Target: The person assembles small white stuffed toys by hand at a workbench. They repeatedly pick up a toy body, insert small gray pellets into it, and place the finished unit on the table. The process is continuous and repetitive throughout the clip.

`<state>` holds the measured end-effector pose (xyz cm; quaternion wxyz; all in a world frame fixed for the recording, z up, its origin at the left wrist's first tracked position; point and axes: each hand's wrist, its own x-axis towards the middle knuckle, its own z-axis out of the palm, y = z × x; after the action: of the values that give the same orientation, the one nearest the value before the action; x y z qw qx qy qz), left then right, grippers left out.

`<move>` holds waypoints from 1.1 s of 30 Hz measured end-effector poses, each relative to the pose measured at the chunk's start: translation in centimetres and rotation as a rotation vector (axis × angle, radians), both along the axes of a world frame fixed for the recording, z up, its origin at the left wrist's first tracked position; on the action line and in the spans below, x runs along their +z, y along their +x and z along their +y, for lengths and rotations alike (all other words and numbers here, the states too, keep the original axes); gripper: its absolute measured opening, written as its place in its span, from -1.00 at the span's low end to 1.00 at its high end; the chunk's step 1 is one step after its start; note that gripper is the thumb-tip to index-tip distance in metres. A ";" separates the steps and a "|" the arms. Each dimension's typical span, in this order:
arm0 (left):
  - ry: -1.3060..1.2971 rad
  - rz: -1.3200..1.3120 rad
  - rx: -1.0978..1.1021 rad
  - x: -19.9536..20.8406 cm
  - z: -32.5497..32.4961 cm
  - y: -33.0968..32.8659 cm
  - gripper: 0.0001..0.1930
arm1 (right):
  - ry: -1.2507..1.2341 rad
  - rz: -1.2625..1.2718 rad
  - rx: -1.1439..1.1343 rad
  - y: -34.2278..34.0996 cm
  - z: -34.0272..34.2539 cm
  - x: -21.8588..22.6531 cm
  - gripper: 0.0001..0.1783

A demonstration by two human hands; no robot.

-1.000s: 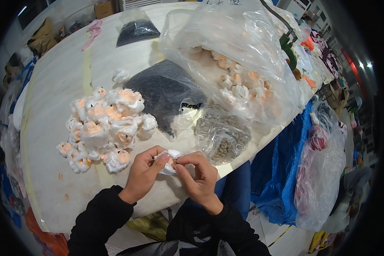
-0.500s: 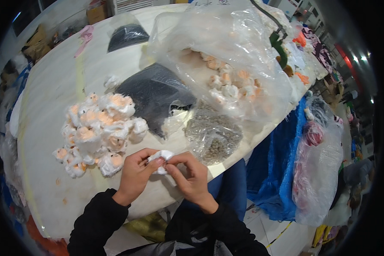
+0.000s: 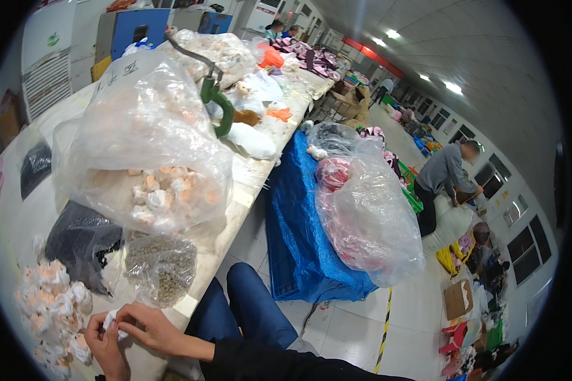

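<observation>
At the lower left, the fingers of both my hands pinch a small white fluffy plush piece point(image 3: 110, 319). My left hand point(image 3: 103, 346) is closed on its near left side. My right hand point(image 3: 149, 327) grips its right side, with thumb and forefinger close to the left fingers. Beside my left hand lies a heap of white and peach plush pieces point(image 3: 51, 301). A clear bag of grey-brown pellets point(image 3: 162, 267) rests just beyond my right hand. Farther back sits a torn bag of black material point(image 3: 76, 241).
A large clear bag point(image 3: 127, 120) of plush pieces covers much of the table point(image 3: 235, 213). Behind it stands a green clamp-like tool point(image 3: 215, 105). To the right are a blue tarp-covered bin point(image 3: 292, 235) and a clear sack point(image 3: 368, 209). A person in grey point(image 3: 445, 168) works farther off.
The view has swung up and to the right, so my hands and the table things now appear farther left and lower. Both hands still hold the white plush piece.
</observation>
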<state>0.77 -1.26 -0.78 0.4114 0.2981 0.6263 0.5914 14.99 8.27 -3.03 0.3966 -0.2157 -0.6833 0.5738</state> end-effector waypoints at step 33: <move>0.004 0.198 -0.094 -0.8 -0.4 -0.7 -0.76 | 0.034 -0.097 0.022 0.1 0.6 -1.6 -0.80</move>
<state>0.06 -1.69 -1.53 0.3742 0.3848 0.6481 0.5403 15.09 8.89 -4.67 0.3603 -0.2291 -0.7139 0.5550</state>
